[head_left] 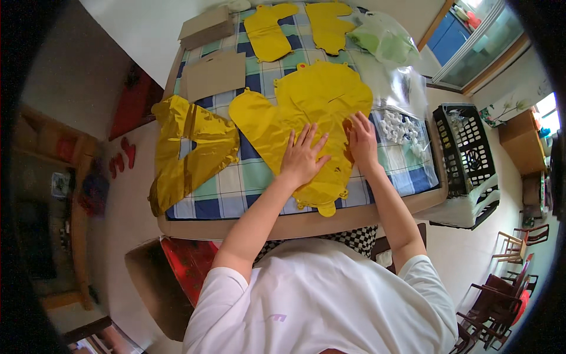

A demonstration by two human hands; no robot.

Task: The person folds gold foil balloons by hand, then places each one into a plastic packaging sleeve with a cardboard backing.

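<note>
I see my left hand [302, 156] spread flat on the yellow balloon [306, 118], right hand [361, 141] flat at its right edge. Clear bag [398, 121] just right; brown card [215, 74] top left; table edge [295, 224] near me.

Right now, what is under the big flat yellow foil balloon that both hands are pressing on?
The yellow foil balloon lies on a blue, green and white checked tablecloth, with the left hand and right hand flat on top. Anything beneath its middle is covered.

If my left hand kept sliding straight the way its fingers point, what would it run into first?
Likely only more of the flat yellow foil balloon that the left hand presses on; beyond it, two more yellow balloons on the checked tablecloth.
</note>
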